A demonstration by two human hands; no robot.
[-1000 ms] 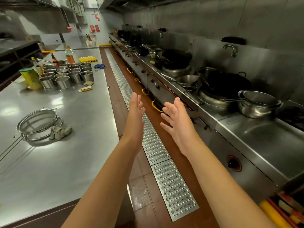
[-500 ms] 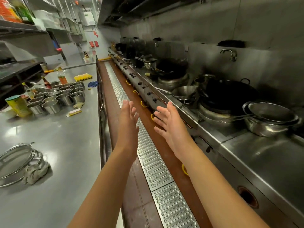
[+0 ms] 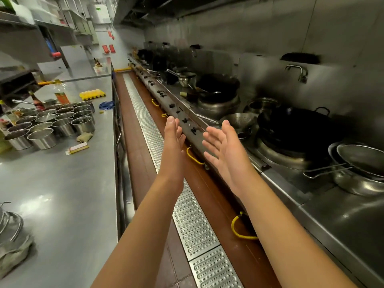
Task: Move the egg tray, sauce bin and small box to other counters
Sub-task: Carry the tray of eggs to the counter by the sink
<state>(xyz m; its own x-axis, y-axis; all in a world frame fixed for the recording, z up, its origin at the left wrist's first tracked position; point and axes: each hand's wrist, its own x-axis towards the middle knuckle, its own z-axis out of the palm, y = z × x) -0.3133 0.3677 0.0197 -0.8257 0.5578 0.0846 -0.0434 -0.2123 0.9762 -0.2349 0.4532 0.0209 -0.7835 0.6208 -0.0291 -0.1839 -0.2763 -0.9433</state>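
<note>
Change: I am walking up the aisle; the steel prep counter is sliding nearer than a second ago, so I am closing on the pickup.
Fingers: my left hand and right hand are reaching forward, straight, loosely spread, holding nothing.
Egg tray: the yellow moulded egg tray is lying far along that counter.
Unclear: I am not making out which item is the sauce bin or small box.

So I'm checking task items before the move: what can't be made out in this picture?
- Yellow egg tray, head view: too far to tell whether it holds eggs.
- Round steel canisters: contents unreadable; left ones cut by the edge.
- Flat small box: label too small.
- Wire strainers: cut off at left edge.
</note>
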